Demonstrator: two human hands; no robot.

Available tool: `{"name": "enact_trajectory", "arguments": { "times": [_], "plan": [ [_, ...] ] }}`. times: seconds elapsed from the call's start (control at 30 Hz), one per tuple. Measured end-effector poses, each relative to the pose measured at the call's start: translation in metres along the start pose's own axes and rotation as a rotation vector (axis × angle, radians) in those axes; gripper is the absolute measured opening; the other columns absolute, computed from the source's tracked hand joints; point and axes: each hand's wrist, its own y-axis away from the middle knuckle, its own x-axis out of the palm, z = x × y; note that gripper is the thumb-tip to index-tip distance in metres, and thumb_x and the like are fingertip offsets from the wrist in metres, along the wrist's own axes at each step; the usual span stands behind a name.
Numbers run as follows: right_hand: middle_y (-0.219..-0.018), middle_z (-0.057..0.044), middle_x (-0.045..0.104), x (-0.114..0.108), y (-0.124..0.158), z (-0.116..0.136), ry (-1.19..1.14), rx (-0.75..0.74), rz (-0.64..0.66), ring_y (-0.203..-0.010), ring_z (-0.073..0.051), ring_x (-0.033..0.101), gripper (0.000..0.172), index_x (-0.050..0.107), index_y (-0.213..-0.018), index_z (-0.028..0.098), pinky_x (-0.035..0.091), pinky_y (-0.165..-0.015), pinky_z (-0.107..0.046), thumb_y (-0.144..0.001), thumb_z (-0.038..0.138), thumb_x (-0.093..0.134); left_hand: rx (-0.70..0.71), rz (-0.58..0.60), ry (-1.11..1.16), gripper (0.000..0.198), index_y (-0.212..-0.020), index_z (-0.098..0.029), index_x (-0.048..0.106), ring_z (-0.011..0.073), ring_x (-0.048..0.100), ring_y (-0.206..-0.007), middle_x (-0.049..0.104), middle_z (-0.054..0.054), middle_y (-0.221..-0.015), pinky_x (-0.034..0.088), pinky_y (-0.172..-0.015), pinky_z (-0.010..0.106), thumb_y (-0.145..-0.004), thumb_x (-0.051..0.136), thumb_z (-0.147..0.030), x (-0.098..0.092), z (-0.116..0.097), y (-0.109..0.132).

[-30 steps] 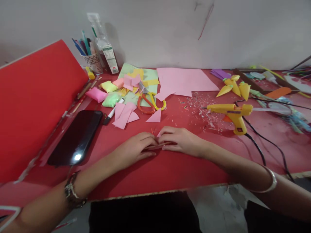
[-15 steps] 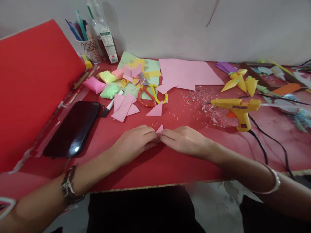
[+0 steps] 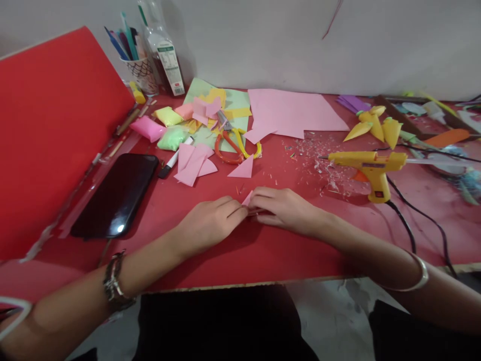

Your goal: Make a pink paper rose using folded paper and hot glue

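The left hand (image 3: 210, 220) and right hand (image 3: 285, 209), curled nearly closed, pinched a small pink paper (image 3: 247, 198) between them at the table (image 3: 225, 268); its tip pointed toward the wall (image 3: 259, 45) (its long axis I couldn't make out).

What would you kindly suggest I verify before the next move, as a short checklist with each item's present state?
1. Pink paper piece in hold: ok, at the fingertips of both the left hand and the right hand.
2. Its edges lined up: cannot tell, the fingers cover most of it.
3. Glue gun apart from both hands: ok, it rests to their right.
4. Glue gun's nozzle away from loose bits: not ok, pale shavings lie scattered around it.
5. Glue gun's heat: cannot tell from the picture.
6. Scissors handles toward the person: ok, beyond the hands.
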Motion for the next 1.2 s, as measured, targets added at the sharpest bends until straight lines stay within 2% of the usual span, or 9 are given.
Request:
{"name": "enact_trajectory", "arguments": {
  "times": [0.17,0.3,0.43,0.7,0.83,0.93,1.03,1.1,1.2],
  "plan": [
    [-0.077,-0.002,0.057,0.01,0.005,0.004,0.146,0.018,-0.16,-0.061,-0.01,0.052,0.021,0.057,-0.083,0.015,0.033,-0.047,-0.019,-0.086,0.023,0.038,-0.141,0.095,0.044,0.03,-0.088,-0.014,0.059,0.0139,0.051,-0.065,0.056,0.002,-0.073,0.035,-0.05,0.022,-0.09,0.03,-0.02,0.001,-0.002,-0.001],
    [-0.074,-0.002,0.057,0.013,0.01,0.008,0.141,0.047,-0.215,-0.061,-0.009,0.053,0.027,0.058,-0.084,0.016,0.034,-0.048,-0.019,-0.088,0.025,0.034,-0.184,0.112,0.087,0.032,-0.088,-0.015,0.06,0.0127,0.046,-0.061,0.052,0.001,-0.067,0.031,-0.049,0.021,-0.09,0.028,-0.023,0.002,-0.002,-0.002],
    [-0.077,-0.003,0.057,0.014,0.01,0.009,0.077,0.09,-0.234,-0.064,-0.01,0.053,0.029,0.06,-0.08,0.016,0.036,-0.052,-0.019,-0.088,0.026,0.034,-0.249,0.035,0.276,0.032,-0.078,-0.014,0.06,0.0113,0.046,-0.058,0.051,0.0,-0.064,0.033,-0.05,0.02,-0.089,0.033,-0.027,0.003,0.003,-0.006],
    [-0.081,-0.003,0.06,0.011,0.003,0.008,-0.033,0.135,-0.175,-0.07,-0.011,0.055,0.019,0.057,-0.083,0.016,0.038,-0.058,-0.02,-0.086,0.023,0.04,-0.301,0.069,0.587,0.016,-0.078,-0.015,0.06,0.0096,0.053,-0.065,0.057,0.0,-0.07,0.039,-0.059,0.018,-0.084,0.047,-0.021,0.001,0.011,-0.012],
    [-0.083,-0.003,0.058,0.005,-0.002,0.007,-0.066,0.145,-0.057,-0.073,-0.013,0.054,0.017,0.057,-0.084,0.016,0.039,-0.062,-0.022,-0.085,0.02,0.04,-0.252,0.042,0.375,0.025,-0.084,-0.015,0.06,0.0121,0.053,-0.066,0.058,0.001,-0.072,0.038,-0.056,0.02,-0.088,0.037,-0.025,0.004,0.011,-0.008],
    [-0.084,-0.004,0.057,0.002,-0.004,0.007,-0.098,0.166,-0.023,-0.073,-0.013,0.054,0.018,0.057,-0.085,0.016,0.04,-0.063,-0.023,-0.085,0.019,0.04,-0.099,-0.003,0.107,0.036,-0.085,-0.014,0.06,0.0143,0.051,-0.063,0.059,0.003,-0.07,0.035,-0.053,0.024,-0.091,0.026,-0.021,0.003,0.012,-0.002],
    [-0.088,-0.004,0.058,0.0,-0.005,0.008,-0.15,0.189,-0.007,-0.076,-0.013,0.055,0.018,0.058,-0.088,0.016,0.041,-0.066,-0.024,-0.086,0.02,0.04,0.068,-0.046,-0.023,0.038,-0.085,-0.012,0.06,0.0141,0.051,-0.064,0.062,0.003,-0.072,0.035,-0.06,0.026,-0.09,0.022,-0.012,0.0,0.015,0.003],
    [-0.089,-0.003,0.059,0.001,-0.005,0.008,-0.18,0.2,-0.016,-0.078,-0.012,0.056,0.017,0.057,-0.088,0.017,0.042,-0.067,-0.024,-0.086,0.02,0.041,0.089,-0.042,-0.047,0.036,-0.086,-0.012,0.06,0.0144,0.051,-0.068,0.063,0.002,-0.073,0.034,-0.062,0.026,-0.09,0.025,-0.011,-0.002,0.016,0.004],
    [-0.086,-0.002,0.059,0.004,-0.002,0.008,-0.205,0.22,-0.095,-0.076,-0.011,0.056,0.014,0.056,-0.088,0.016,0.042,-0.066,-0.022,-0.085,0.02,0.043,0.011,-0.029,-0.021,0.033,-0.084,-0.016,0.061,0.0152,0.051,-0.072,0.063,0.001,-0.076,0.033,-0.063,0.027,-0.091,0.028,-0.016,-0.001,0.016,0.003]
  ]
}}
